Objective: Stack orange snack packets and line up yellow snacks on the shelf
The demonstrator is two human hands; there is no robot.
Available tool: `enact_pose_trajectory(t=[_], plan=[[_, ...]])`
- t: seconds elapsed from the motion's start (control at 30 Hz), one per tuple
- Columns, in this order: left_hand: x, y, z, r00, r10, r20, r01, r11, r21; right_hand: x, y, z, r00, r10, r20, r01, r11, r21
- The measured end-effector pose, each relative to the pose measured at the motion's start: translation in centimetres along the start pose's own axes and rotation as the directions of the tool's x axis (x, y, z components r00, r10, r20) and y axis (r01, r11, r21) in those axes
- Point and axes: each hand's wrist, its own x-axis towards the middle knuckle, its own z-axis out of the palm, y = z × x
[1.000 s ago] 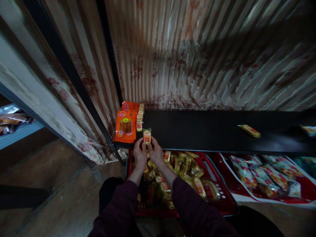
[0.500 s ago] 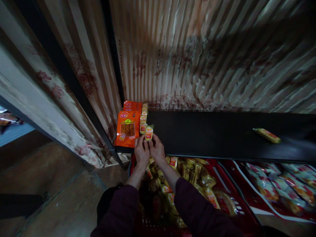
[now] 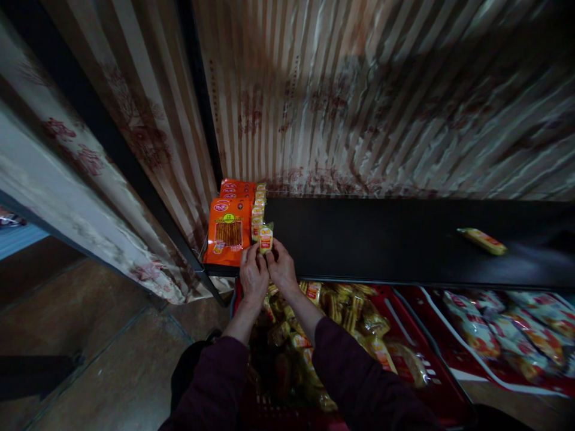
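Between the fingers of both hands stands a small yellow snack packet (image 3: 266, 237) with a red and white label, upright near the front edge of the black shelf (image 3: 359, 239). My left hand (image 3: 254, 272) grips its lower left side. On its lower right side, my right hand (image 3: 283, 266) has its fingers closed. Just behind it runs a row of similar yellow packets (image 3: 257, 209). Left of that row stand several orange snack bags (image 3: 228, 230), one behind another.
Below the shelf, a red basket (image 3: 449, 389) holds many yellow packets (image 3: 354, 311). A second red basket with white-and-red packages (image 3: 516, 335) is to its right. One yellow packet (image 3: 483, 240) lies flat on the shelf's right part. Striped curtain (image 3: 314, 120) and a dark post (image 3: 200, 90) border the shelf.
The view has shifted slightly, so everything sits a little further left. Both hands remain at the small packet, which stays close to the front of the row.
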Motion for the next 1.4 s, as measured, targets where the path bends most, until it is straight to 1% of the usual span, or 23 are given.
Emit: enact_pose_trajectory(t=[0.17, 0.27, 0.4, 0.67, 0.77, 1.03, 1.2, 1.27, 1.4], plan=[[0.4, -0.2, 0.0, 1.0, 0.015, -0.015, -0.015, 1.0, 0.011, 0.4, -0.1, 0.5, 1.0, -0.011, -0.013, 0.011, 1.0, -0.015], [0.5, -0.3, 0.0, 1.0, 0.03, -0.002, -0.03, 0.999, 0.024, 0.8, -0.2, 0.7, 1.0, -0.018, -0.02, 0.017, 0.999, -0.037], [0.6, -0.4, 0.0, 1.0, 0.024, 0.007, -0.023, 1.0, -0.004, 1.2, -0.1, 0.9, 0.999, -0.035, -0.008, 0.034, 0.997, -0.066], [0.8, -1.2, 0.2, 1.0, 0.008, 0.003, -0.008, 1.0, -0.014, 1.3, 0.0, 1.1, 0.997, -0.071, 0.023, 0.075, 0.971, -0.226], [0.9, -1.4, 0.4, 1.0, 0.014, 0.001, -0.014, 1.0, -0.012, 1.3, 0.0, 1.0, 0.997, -0.055, 0.052, 0.068, 0.957, -0.283], [0.9, -1.3, 0.4, 0.998, 0.055, 0.019, -0.055, 0.998, 0.008, 1.2, -0.1, 0.9, 0.996, -0.056, 0.066, 0.072, 0.963, -0.259], [0.8, -1.4, 0.5, 0.996, 0.074, 0.04, -0.075, 0.996, 0.037, 1.2, 0.3, 1.1, 0.996, -0.075, 0.042, 0.085, 0.929, -0.36], [0.8, -1.5, 0.6, 0.995, 0.095, 0.038, -0.097, 0.994, 0.049, 1.3, 0.2, 1.0, 0.996, -0.072, 0.059, 0.09, 0.912, -0.401], [0.8, -1.8, 0.7, 0.991, 0.13, 0.028, -0.132, 0.989, 0.07, 1.4, -0.3, 0.6, 0.991, -0.039, 0.128, 0.09, 0.902, -0.423]])
